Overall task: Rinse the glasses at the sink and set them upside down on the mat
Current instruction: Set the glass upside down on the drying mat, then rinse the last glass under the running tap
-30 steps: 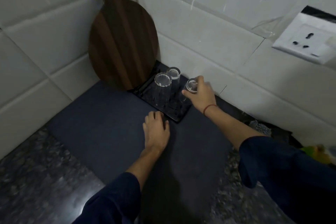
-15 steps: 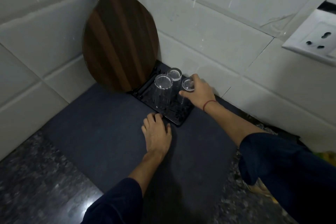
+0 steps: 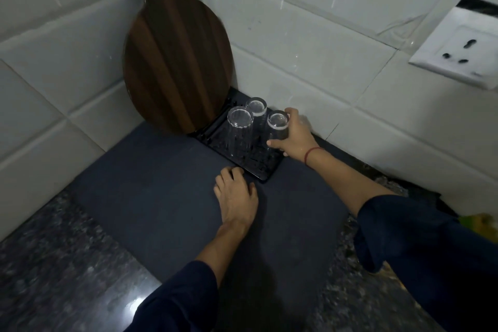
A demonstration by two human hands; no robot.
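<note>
Near: left hand (image 3: 237, 197) lies flat on the grey mat (image 3: 161, 197), fingers spread, holding nothing. Beyond: right hand (image 3: 292, 140) curls around an inverted glass (image 3: 277, 127) on the black tray (image 3: 258, 167). To its left stand an inverted ribbed glass (image 3: 239, 129) and, farther, a small glass (image 3: 256, 109). Far: wooden board (image 3: 175, 62) leaning in the tiled corner.

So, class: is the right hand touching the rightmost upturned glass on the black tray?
Touching. The head view shows the right hand curled round the rightmost glass, thumb across its front and fingers behind it, with no gap.
</note>
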